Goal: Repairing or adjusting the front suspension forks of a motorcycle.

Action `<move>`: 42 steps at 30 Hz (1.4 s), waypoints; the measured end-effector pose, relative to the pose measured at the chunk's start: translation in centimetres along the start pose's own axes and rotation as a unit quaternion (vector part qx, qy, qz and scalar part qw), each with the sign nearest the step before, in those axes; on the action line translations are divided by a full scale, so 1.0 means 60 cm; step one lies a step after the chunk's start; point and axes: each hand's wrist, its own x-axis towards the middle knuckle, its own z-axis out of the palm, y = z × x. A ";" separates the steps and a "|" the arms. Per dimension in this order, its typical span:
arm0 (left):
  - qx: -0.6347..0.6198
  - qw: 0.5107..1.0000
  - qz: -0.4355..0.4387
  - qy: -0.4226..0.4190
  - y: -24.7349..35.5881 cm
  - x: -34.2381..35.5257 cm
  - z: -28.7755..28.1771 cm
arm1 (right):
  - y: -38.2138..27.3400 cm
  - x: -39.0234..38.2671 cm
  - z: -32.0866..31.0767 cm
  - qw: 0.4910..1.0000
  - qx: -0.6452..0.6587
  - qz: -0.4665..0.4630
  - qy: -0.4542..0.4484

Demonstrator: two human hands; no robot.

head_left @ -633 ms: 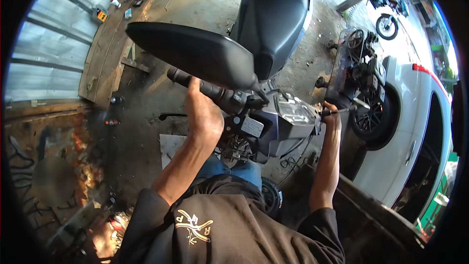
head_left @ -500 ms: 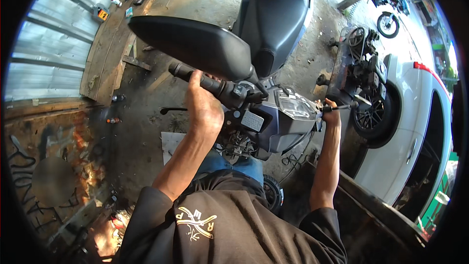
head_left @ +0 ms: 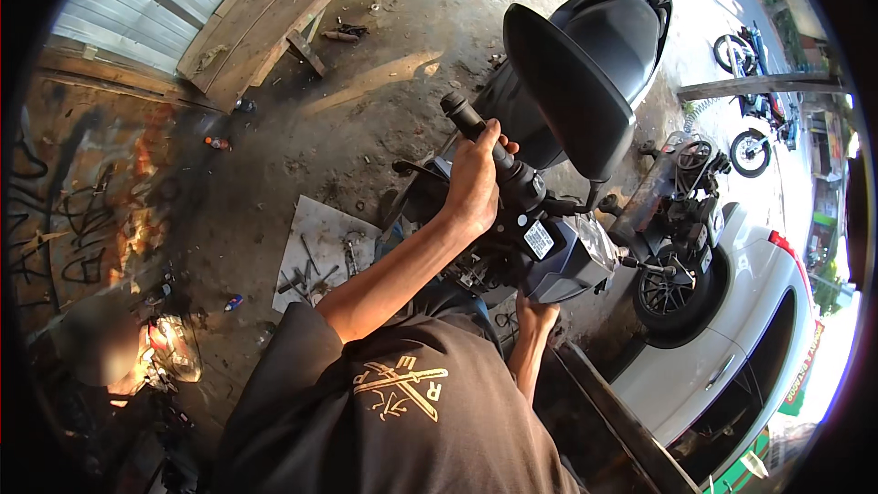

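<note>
Left hand (head_left: 477,178) curled, left forearm (head_left: 402,274) aslant; right hand (head_left: 538,315) lower, well apart, partly hidden.

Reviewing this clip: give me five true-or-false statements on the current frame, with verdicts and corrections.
1. The left hand has its grip around the black cylindrical handlebar. True.
2. The right hand rests on the mirror. False: it is low, by the dark grey angular front panel, away from the large black teardrop-shaped mirror; whether it holds anything is unclear.
3. Slim dark hand tools lie on the pale flat sheet on the ground. True.
4. The car at the right is red all over. False: the glossy car is white, with a red tail light.
5. In this view, the mirror partly covers the smooth black seat. True.
</note>
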 end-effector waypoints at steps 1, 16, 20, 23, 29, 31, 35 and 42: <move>-0.004 1.000 -0.004 -0.002 -0.002 0.001 -0.002 | 0.000 0.035 -0.018 0.889 -0.379 -0.232 -0.108; 0.015 0.999 -0.015 -0.043 0.016 0.092 -0.064 | 0.050 0.029 -0.075 0.698 -0.558 -0.386 -0.228; 0.092 0.995 0.027 0.018 -0.001 0.103 -0.053 | 0.056 0.036 -0.020 0.680 -0.563 -0.403 -0.240; 0.086 0.994 0.051 0.043 -0.015 0.105 -0.044 | 0.048 0.042 0.021 0.665 -0.565 -0.420 -0.248; 0.062 0.993 0.077 0.067 -0.009 0.043 -0.013 | 0.053 0.075 0.089 0.651 -0.559 -0.439 -0.264; 0.088 0.991 0.087 0.045 -0.033 -0.010 0.025 | 0.030 0.076 0.095 0.648 -0.554 -0.454 -0.260; 0.110 0.991 0.072 0.010 -0.053 -0.055 0.039 | 0.020 0.045 0.092 0.636 -0.543 -0.476 -0.270; 0.066 0.993 0.095 0.006 -0.041 -0.034 0.009 | 0.014 -0.003 0.157 0.488 -0.591 -0.579 -0.277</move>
